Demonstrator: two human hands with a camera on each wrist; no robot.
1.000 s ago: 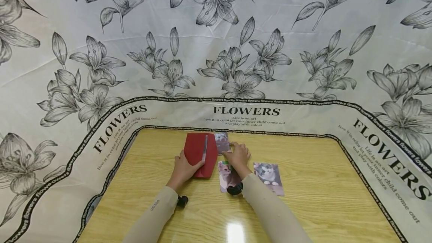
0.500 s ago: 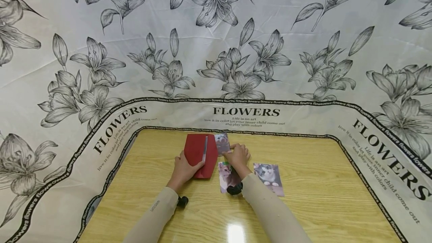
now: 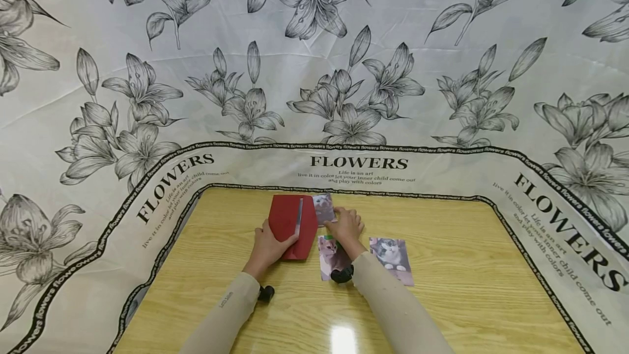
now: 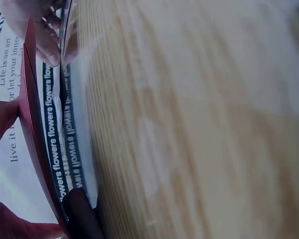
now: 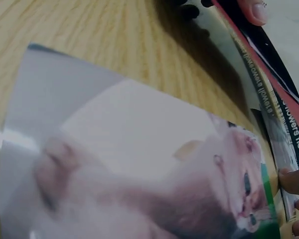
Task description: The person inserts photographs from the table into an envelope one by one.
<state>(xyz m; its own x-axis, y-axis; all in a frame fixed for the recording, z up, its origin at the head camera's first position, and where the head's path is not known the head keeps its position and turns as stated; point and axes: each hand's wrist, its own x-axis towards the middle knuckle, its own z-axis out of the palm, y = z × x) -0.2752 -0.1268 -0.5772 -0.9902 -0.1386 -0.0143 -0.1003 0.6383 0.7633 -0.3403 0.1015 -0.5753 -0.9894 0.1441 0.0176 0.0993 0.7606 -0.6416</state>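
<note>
In the head view, my left hand (image 3: pixel 266 248) grips the near left side of a red envelope (image 3: pixel 285 214), thumb on its face beside a silvery strip. The left wrist view shows the envelope (image 4: pixel 32 117) edge-on, raised off the table on that side. At its right edge, a cat photo (image 3: pixel 322 206) lies partly covered by the envelope. My right hand (image 3: pixel 346 228) pinches this photo's lower right corner with thumb and fingers. Below the right wrist is a second photo, of a pinkish cat (image 3: pixel 328 260), large in the right wrist view. A photo of a grey-and-white cat (image 3: pixel 392 255) lies to the right.
The wood-grain table (image 3: pixel 462 288) is ringed at the back and sides by a white cloth (image 3: pixel 363 168) printed with lilies and lettering. A black wrist camera (image 3: pixel 342 275) overlaps the pinkish cat photo. Light glares off the table's near part.
</note>
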